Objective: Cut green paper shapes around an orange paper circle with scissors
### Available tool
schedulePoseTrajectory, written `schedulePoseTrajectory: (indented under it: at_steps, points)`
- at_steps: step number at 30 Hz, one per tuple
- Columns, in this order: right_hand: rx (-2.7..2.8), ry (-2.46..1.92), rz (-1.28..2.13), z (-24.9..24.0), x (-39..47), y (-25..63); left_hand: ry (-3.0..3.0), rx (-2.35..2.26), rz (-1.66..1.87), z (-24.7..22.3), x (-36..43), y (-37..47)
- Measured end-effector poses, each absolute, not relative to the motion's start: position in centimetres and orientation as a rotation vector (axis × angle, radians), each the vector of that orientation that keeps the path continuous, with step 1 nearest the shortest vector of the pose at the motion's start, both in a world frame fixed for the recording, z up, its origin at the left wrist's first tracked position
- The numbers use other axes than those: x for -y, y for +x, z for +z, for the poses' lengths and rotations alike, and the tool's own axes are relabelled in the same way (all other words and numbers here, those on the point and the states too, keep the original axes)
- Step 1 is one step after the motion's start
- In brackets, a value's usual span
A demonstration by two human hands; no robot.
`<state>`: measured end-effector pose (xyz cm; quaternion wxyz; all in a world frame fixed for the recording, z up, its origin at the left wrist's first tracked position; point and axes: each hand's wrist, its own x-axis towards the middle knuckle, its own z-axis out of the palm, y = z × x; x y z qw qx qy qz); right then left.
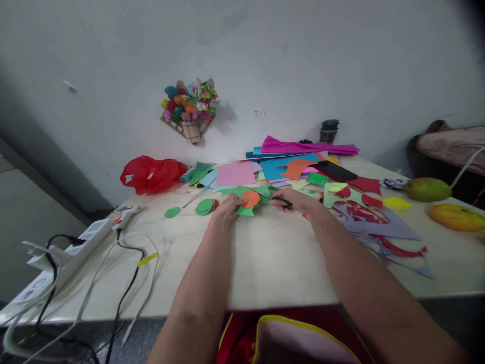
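Observation:
My left hand [229,206] is closed on a green paper sheet [245,210] and an orange paper circle [250,199] lying over it. My right hand [288,200] grips the black handles of the scissors [281,201], whose blades point left to the green paper's right part, near the circle. How far the blades are apart is too small to tell. Left of my left hand, green paper circles [204,207] sit in a pile with some orange or red under them, and a single green circle [173,212] lies farther left.
Coloured paper sheets [235,173] lie along the back, a red plastic bag [152,174] at back left. Paper scraps [382,222] and two mango-like fruits [427,189] are at right. A power strip [81,241] with cables runs along the left.

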<state>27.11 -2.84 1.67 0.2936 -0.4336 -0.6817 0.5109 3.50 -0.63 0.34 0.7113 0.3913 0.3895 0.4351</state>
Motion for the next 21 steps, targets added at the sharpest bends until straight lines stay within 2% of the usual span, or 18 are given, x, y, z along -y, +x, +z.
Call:
schedulePoseTrajectory:
  at_steps: [21]
  points:
    - [1.776, -1.23, 1.391, 1.2, 2.4, 27.9, 0.963, -0.773, 0.845, -0.5, -0.1, 2.5]
